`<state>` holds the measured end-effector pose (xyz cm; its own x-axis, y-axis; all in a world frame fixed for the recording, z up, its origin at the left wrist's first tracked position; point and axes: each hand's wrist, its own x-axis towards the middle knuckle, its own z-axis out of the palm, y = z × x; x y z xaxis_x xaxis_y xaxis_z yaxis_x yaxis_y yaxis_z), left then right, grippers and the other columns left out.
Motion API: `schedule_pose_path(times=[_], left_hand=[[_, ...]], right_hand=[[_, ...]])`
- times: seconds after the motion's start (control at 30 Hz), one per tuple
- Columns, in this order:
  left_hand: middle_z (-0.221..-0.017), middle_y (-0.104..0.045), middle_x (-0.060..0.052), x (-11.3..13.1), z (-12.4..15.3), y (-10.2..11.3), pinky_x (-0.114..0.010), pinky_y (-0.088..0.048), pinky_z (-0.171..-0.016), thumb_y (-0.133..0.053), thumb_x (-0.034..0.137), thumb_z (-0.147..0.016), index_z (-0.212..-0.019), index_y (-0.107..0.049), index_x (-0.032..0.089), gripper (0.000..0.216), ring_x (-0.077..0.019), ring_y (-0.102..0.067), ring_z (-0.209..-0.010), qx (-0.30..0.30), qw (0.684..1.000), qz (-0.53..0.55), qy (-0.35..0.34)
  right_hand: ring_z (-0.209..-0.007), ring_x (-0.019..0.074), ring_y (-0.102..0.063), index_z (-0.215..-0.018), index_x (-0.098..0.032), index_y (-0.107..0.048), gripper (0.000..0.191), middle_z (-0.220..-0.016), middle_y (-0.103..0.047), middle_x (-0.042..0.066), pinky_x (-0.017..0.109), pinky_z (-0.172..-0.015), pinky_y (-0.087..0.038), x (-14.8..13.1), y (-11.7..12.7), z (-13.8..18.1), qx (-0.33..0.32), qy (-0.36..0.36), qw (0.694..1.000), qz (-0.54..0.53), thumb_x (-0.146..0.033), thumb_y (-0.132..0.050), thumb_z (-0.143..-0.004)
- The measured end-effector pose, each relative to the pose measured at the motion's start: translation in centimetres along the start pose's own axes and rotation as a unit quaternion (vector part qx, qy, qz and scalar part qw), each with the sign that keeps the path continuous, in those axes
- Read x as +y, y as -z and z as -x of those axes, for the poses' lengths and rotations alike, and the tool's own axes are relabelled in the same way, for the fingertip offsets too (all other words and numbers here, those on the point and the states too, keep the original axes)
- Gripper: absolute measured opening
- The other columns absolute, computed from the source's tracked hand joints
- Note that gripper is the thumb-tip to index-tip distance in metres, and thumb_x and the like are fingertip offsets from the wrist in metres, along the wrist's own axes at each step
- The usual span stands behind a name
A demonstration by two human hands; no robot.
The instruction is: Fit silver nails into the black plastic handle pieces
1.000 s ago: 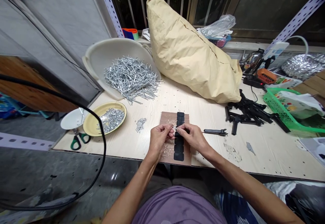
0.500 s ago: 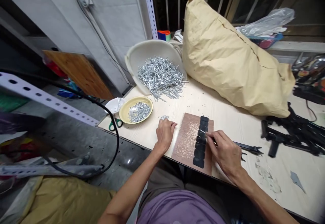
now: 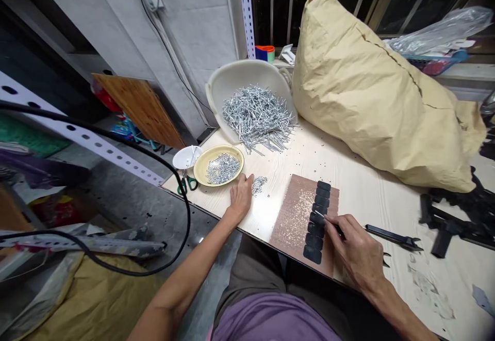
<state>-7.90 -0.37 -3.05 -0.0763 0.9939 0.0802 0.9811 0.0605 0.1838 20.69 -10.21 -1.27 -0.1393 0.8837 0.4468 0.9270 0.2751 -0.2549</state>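
My left hand (image 3: 240,197) rests on the table between the yellow dish (image 3: 199,171) and a small loose pile of tiny silvery metal pieces (image 3: 260,185). Its fingers are curled together at the pile's left edge; whatever they pinch is hidden. In my right hand (image 3: 358,250) is a thin tool with a bright narrow tip (image 3: 319,213) and a dark handle, mostly covered by the fingers. That tip lies over a column of black rounded plates (image 3: 314,241) on a brown board (image 3: 280,227). Pale specks (image 3: 299,212) are scattered across the board.
A tilted white basin (image 3: 220,91) spills long silvery pins (image 3: 259,116) at the back. Behind the board lies a big paper sack (image 3: 371,88). A wrench (image 3: 392,237) and black parts (image 3: 444,240) are at right; green-handled scissors (image 3: 187,183) and a black cable (image 3: 188,217) at left.
My left hand has moved left, away from the board and towards the yellow dish, uncovering more of the small pile. My right hand keeps the tool over the black plates. The view has shifted slightly.
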Motion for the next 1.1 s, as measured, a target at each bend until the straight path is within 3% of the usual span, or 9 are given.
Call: schedule_pose_path(times=[0.23, 0.3, 0.37, 0.43, 0.5, 0.57, 0.63, 0.8, 1.1], left_hand=[[-0.099, -0.057, -0.012, 0.0, -0.8, 0.0, -0.028, -0.032, -0.061, -0.039, 0.021, -0.092, -0.096, -0.063, 0.014, 0.025, -0.0183, -0.057, -0.075, 0.010, 0.999, 0.039, 0.003], [-0.096, -0.059, -0.012, 0.2, -0.4, 0.2, -0.027, -0.035, -0.063, -0.045, 0.023, -0.090, -0.091, -0.064, 0.014, 0.021, -0.0184, -0.057, -0.078, 0.037, 0.992, 0.119, 0.007], [-0.087, -0.061, -0.009, 0.9, 0.4, 0.7, -0.025, -0.037, -0.062, -0.052, 0.027, -0.086, -0.084, -0.064, 0.015, 0.017, -0.0167, -0.057, -0.075, 0.057, 0.964, 0.260, 0.017], [-0.076, -0.060, -0.004, 2.1, 1.3, 1.3, -0.023, -0.036, -0.054, -0.058, 0.033, -0.082, -0.078, -0.063, 0.015, 0.019, -0.0120, -0.053, -0.061, 0.021, 0.891, 0.451, 0.052], [-0.068, -0.058, -0.001, 3.8, 2.3, 1.9, -0.020, -0.031, -0.044, -0.065, 0.039, -0.076, -0.076, -0.061, 0.014, 0.025, -0.0068, -0.045, -0.047, -0.077, 0.768, 0.628, 0.105], [-0.067, -0.058, 0.001, 5.5, 3.1, 2.5, -0.018, -0.031, -0.041, -0.074, 0.038, -0.066, -0.077, -0.060, 0.013, 0.031, -0.0041, -0.044, -0.044, -0.161, 0.647, 0.731, 0.143], [-0.068, -0.061, 0.000, 7.0, 3.6, 2.9, -0.016, -0.037, -0.043, -0.081, 0.034, -0.058, -0.076, -0.061, 0.011, 0.035, -0.0039, -0.049, -0.047, -0.187, 0.582, 0.774, 0.164], [-0.067, -0.063, -0.001, 9.1, 4.4, 3.0, -0.018, -0.048, -0.051, -0.081, 0.032, -0.059, -0.075, -0.062, 0.009, 0.034, -0.0061, -0.055, -0.052, -0.146, 0.550, 0.808, 0.149], [-0.068, -0.065, -0.002, 9.6, 4.9, 2.5, -0.017, -0.048, -0.059, -0.075, 0.027, -0.069, -0.078, -0.064, 0.009, 0.023, -0.0062, -0.058, -0.058, -0.134, 0.551, 0.813, 0.130]], right_hand=[[-0.073, 0.0104, -0.063, -0.091, -0.022, -0.064, 0.020, -0.088, -0.067, 0.000, 0.022, -0.058, -0.040, -0.4, 0.0, 0.3, 0.003, 0.012, 1.000, -0.023, -0.033, -0.047, -0.093], [-0.074, 0.0110, -0.063, -0.094, -0.022, -0.064, 0.020, -0.089, -0.067, 0.000, 0.022, -0.060, -0.041, -0.6, 0.3, 0.0, 0.005, 0.002, 0.999, -0.040, -0.033, -0.047, -0.093], [-0.076, 0.0117, -0.063, -0.098, -0.023, -0.064, 0.020, -0.090, -0.067, 0.000, 0.022, -0.062, -0.043, -1.1, 0.8, -0.6, 0.007, -0.013, 0.997, -0.073, -0.034, -0.047, -0.093], [-0.078, 0.0122, -0.063, -0.102, -0.024, -0.063, 0.021, -0.092, -0.067, 0.000, 0.022, -0.064, -0.044, -1.9, 1.3, -1.7, 0.006, -0.024, 0.993, -0.117, -0.034, -0.047, -0.093], [-0.079, 0.0123, -0.063, -0.102, -0.024, -0.063, 0.021, -0.093, -0.066, 0.001, 0.022, -0.065, -0.045, -3.0, 1.6, -3.0, 0.002, -0.024, 0.988, -0.154, -0.034, -0.046, -0.093], [-0.079, 0.0119, -0.063, -0.100, -0.024, -0.064, 0.022, -0.093, -0.066, 0.001, 0.022, -0.066, -0.045, -4.0, 1.7, -4.1, -0.004, -0.018, 0.985, -0.172, -0.034, -0.046, -0.093], [-0.078, 0.0116, -0.062, -0.099, -0.025, -0.064, 0.021, -0.091, -0.066, 0.000, 0.021, -0.065, -0.044, -4.7, 1.4, -4.9, -0.016, -0.010, 0.986, -0.164, -0.032, -0.045, -0.094], [-0.076, 0.0114, -0.061, -0.103, -0.026, -0.065, 0.022, -0.088, -0.065, 0.000, 0.021, -0.060, -0.040, -5.1, 0.4, -5.2, -0.038, 0.003, 0.994, -0.099, -0.030, -0.045, -0.094], [-0.071, 0.0107, -0.058, -0.100, -0.026, -0.065, 0.024, -0.083, -0.062, 0.000, 0.022, -0.053, -0.031, -4.7, 0.3, -4.8, -0.048, -0.006, 0.998, -0.027, -0.033, -0.042, -0.095]])
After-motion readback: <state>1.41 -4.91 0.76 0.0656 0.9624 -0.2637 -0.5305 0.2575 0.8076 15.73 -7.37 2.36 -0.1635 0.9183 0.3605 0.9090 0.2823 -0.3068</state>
